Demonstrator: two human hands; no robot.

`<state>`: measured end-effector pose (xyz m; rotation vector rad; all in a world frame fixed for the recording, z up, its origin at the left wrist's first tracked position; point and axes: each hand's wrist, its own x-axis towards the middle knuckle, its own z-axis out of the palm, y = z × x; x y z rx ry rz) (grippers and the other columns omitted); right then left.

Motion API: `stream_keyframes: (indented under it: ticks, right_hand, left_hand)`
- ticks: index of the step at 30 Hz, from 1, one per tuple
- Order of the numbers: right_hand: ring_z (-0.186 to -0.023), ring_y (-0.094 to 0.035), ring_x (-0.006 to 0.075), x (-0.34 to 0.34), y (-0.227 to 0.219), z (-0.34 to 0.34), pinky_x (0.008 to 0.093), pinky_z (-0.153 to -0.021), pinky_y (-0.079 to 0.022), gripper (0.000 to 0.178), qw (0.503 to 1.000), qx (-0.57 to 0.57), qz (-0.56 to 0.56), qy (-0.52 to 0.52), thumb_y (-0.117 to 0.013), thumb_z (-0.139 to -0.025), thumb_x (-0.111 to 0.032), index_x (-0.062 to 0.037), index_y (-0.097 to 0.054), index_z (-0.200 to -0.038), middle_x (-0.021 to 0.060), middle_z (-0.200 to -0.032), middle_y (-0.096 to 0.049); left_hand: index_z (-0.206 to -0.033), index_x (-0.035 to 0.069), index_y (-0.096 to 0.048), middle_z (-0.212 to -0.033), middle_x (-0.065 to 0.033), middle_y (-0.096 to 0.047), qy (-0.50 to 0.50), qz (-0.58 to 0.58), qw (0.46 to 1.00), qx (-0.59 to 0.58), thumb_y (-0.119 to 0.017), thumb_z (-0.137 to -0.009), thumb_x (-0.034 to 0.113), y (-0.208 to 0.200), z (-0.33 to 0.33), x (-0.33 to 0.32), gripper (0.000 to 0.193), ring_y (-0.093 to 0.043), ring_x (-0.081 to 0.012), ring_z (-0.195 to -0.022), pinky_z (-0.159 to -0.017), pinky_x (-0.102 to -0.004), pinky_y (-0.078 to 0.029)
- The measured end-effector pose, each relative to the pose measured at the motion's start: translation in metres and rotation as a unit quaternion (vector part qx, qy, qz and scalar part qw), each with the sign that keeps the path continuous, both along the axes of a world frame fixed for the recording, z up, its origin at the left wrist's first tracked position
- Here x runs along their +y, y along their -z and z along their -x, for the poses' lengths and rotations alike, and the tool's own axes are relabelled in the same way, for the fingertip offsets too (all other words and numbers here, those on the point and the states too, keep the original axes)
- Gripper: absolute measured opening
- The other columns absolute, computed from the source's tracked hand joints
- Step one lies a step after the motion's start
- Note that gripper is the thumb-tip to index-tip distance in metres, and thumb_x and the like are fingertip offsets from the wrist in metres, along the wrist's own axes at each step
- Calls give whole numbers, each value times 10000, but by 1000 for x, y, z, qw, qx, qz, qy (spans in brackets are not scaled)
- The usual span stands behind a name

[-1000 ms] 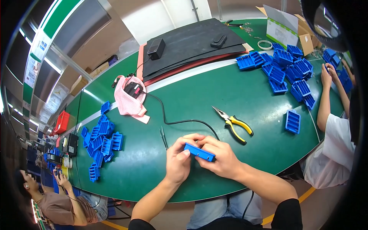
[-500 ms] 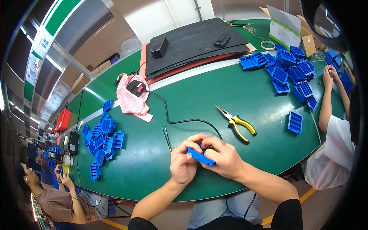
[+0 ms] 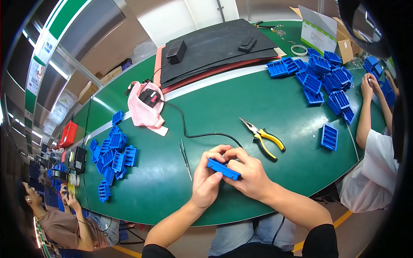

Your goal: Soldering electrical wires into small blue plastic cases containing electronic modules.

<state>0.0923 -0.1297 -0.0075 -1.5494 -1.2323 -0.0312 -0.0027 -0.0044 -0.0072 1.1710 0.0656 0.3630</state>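
Between both hands, above the near part of the green table (image 3: 215, 150), I hold a small blue plastic compartment tray (image 3: 223, 168), its long side turned toward me. My left hand (image 3: 205, 182) grips its left end, thumb along the near side. Curled over the right end and the top is my right hand (image 3: 249, 174); its fingertips partly hide the inside. Left of my hands lie metal tweezers (image 3: 185, 161). Beyond them to the right rest long-nose pliers (image 3: 264, 139) with yellow and black handles, jaws pointing away.
Blue trays pile up at the left (image 3: 114, 150) and at the far right (image 3: 322, 77). One single tray (image 3: 329, 137) lies apart. Black sheets (image 3: 215, 51) cover the back. A pink cloth (image 3: 145, 109) holds a black device with a cable. Co-workers sit on both sides.
The blue tray has tilted slightly in my hands, showing more of its near side, and my left thumb has moved onto that side. The whole view has shifted a little.
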Motion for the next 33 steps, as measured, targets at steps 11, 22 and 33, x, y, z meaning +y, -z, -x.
stream_keyframes:
  ticks: [11,22,33]
  right_hand:
    - [-923,-609,323,-1,3,2,405,-704,-539,248,999,-40,24,12,-735,-729,-85,-41,-531,-864,132,-1039,-552]
    - [-922,-617,330,-1,3,2,420,-731,-540,275,999,-5,31,3,-735,-708,-70,-36,-563,-920,137,-1093,-551]
    - [-880,-615,145,0,-9,-8,269,-745,-527,310,855,506,-99,-57,-627,-924,-113,-44,-462,-1177,103,-1027,-595]
  left_hand:
    - [-1080,44,-452,-1376,-202,-397,8,21,1000,-17,-590,-826,208,5,0,-3,333,-429,-266,-1232,-1062,-391,-331]
    - [-1131,73,-395,-1426,-186,-342,-4,-53,999,6,-661,-799,181,-3,0,-7,440,-393,-303,-1299,-1096,-418,-320]
    - [-1496,46,-264,-1365,-169,-478,20,-361,932,16,-757,-767,44,-11,-3,20,880,-529,-265,-1210,-962,-385,-473]
